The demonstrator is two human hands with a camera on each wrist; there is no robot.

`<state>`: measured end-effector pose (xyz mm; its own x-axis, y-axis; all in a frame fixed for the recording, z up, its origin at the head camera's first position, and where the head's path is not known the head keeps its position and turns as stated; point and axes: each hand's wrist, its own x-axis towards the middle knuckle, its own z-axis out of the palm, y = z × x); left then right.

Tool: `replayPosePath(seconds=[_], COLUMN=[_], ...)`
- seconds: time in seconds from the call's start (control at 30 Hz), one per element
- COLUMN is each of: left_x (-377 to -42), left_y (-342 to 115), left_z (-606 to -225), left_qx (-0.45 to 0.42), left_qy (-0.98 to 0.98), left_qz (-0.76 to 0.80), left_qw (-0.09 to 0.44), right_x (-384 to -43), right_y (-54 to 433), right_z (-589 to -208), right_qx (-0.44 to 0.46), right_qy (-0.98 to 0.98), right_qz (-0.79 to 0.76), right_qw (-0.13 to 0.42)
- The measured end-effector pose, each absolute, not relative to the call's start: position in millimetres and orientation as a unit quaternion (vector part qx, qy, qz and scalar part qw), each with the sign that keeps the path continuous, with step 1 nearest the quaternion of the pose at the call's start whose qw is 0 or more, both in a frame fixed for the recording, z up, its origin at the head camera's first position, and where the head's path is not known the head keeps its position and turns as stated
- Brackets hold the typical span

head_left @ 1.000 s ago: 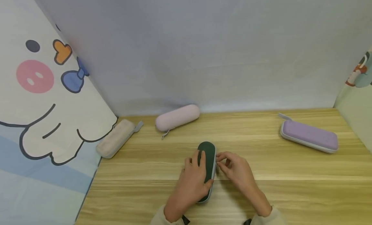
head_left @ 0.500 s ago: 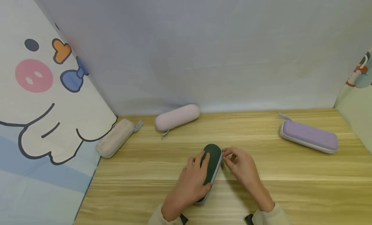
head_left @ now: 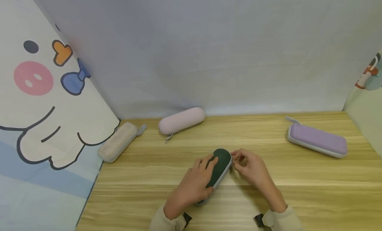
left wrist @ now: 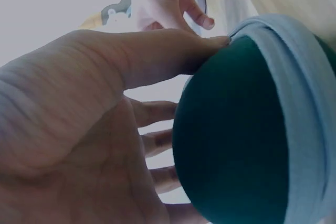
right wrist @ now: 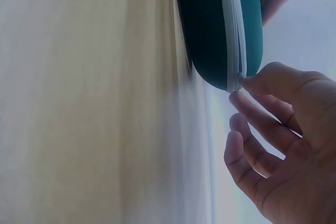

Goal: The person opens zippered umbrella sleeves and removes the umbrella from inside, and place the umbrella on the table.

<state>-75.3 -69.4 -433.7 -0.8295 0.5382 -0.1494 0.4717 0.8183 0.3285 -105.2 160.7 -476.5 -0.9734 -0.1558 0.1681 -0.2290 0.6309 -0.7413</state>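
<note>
A dark green zippered case (head_left: 222,163) with a pale zipper band lies slanted on the table. My left hand (head_left: 194,181) grips it from above, thumb on its near right side and fingers spread across the lid. In the left wrist view the green case (left wrist: 236,135) sits between the thumb and the other fingers. At the far right end of the case, my right hand (head_left: 252,166) pinches the zipper pull (right wrist: 241,77) between thumb and index finger; the pull is mostly hidden by the fingertips. The other right fingers are loosely curled.
A beige case (head_left: 118,141) lies at the table's left edge. Near the back curtain (head_left: 238,58) rests a pink case (head_left: 182,120). A purple case (head_left: 317,139) lies at the right. The wood-grain table (head_left: 149,171) meets a cartoon-printed cloth (head_left: 98,115) on the left.
The green case has turned clockwise, its far end swinging right. My right hand has moved right and slightly away along the zipper, with the left hand staying on the case.
</note>
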Motion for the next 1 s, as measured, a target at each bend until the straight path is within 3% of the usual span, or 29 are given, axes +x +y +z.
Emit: replayPosePath(seconds=[0.23, 1.0], left_x=[-81.4, -82.2], left_y=[-72.4, -75.2], left_z=[-431.3, -431.9], left_qx=[0.274, 0.31], left_qy=[0.938, 0.93], left_qz=[0.151, 0.141], left_qw=[0.151, 0.137], right_x=[-107.1, -108.2], right_y=[165.2, 178.8], right_z=[-479.2, -483.1], right_qx=[0.113, 0.092], right_qy=[-0.902, -0.891], right_qz=[0.414, 0.443], right_qw=[0.043, 0.031])
